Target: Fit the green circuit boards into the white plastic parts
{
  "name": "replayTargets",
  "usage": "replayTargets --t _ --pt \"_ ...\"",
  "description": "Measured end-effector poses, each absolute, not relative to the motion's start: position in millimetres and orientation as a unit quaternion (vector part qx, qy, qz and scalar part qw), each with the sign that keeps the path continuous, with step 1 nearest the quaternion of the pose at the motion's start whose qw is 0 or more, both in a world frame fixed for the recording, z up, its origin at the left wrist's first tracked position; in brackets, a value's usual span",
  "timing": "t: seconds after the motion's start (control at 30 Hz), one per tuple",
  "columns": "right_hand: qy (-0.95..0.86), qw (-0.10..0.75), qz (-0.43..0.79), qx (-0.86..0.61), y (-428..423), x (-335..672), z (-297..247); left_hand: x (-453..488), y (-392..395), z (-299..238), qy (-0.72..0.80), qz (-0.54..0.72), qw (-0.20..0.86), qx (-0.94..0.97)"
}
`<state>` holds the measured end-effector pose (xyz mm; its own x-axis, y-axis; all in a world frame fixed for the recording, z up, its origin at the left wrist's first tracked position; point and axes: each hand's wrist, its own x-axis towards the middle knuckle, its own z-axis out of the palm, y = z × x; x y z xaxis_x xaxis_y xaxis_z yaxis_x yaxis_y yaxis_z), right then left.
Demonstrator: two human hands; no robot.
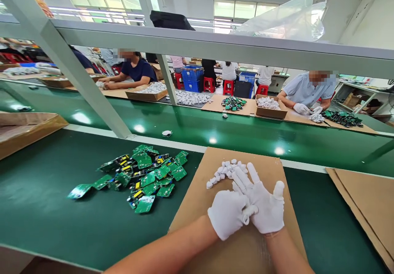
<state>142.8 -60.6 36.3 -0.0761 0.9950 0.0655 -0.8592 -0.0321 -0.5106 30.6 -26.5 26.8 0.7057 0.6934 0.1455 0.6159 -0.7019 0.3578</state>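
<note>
Both my hands wear white knitted gloves. My left hand (227, 213) is closed, its fingers pinching the glove of the other hand on the side facing it. Palm up and fingers spread, my right hand (265, 202) holds nothing. Below both hands lies a brown cardboard sheet (197, 208). Just past my fingertips, a small pile of white plastic pieces (226, 169) sits on it, partly covered by my right fingers. To the left, a loose heap of green circuit boards (147, 178) with yellow and black parts lies on the dark green tabletop (74, 233).
A cardboard box (30, 136) stands at far left, and more cardboard sheets (366, 208) lie at right. A metal frame post (89, 81) rises behind the boards. Beyond runs a green conveyor (191, 130) with a single white piece (167, 133). Co-workers sit across it.
</note>
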Motion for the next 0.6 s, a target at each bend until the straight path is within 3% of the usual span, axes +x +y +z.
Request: replayTargets --t 0.3,0.47,0.53,0.6 --pt "-0.211 0.675 0.684 -0.182 -59.3 143.0 33.0 28.6 -40.8 26.9 0.252 0.063 0.260 0.930" --pt "-0.207 0.702 0.659 -0.177 -57.6 151.2 34.7 22.7 -15.4 41.5 0.195 0.127 0.734 0.638" --pt "-0.219 0.714 0.631 -0.211 -55.4 151.4 32.9 21.1 -3.9 44.1 0.130 0.178 0.847 0.483" --pt "-0.252 0.699 0.616 -0.263 -53.4 148.1 29.0 21.2 1.8 42.8 0.073 0.209 0.895 0.388"
